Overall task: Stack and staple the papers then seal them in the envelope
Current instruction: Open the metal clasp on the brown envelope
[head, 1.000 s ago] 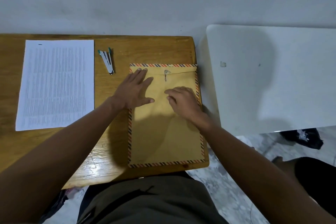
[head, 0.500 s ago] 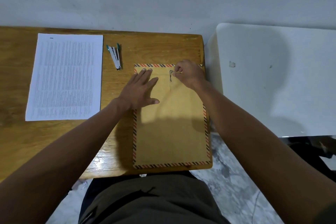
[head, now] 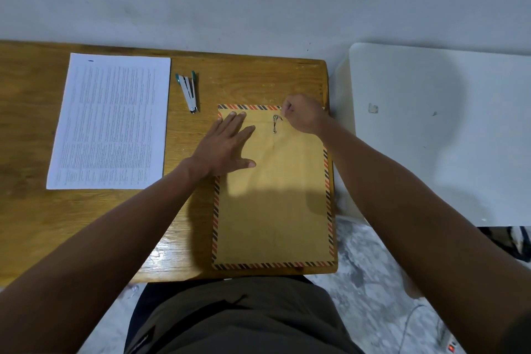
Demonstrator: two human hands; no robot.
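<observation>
A brown envelope [head: 273, 204] with a striped red and black border lies flat on the right part of the wooden desk [head: 34, 224]. My left hand [head: 224, 146] presses flat on its upper left, fingers straight. My right hand [head: 301, 115] is curled at the envelope's top edge and pinches the thin string of the closure [head: 276, 123]. A stack of printed white papers [head: 112, 121] lies on the left of the desk. A small stapler [head: 189, 92] with green tips rests between the papers and the envelope.
A white table [head: 445, 129] stands to the right of the desk, with a narrow gap between them. A pale wall runs behind both. Grey marbled floor shows below at the right, with a dark object under the white table.
My right hand moved from the envelope's middle up to its top edge and took hold of the closure string. My left hand stayed flat on the envelope.
</observation>
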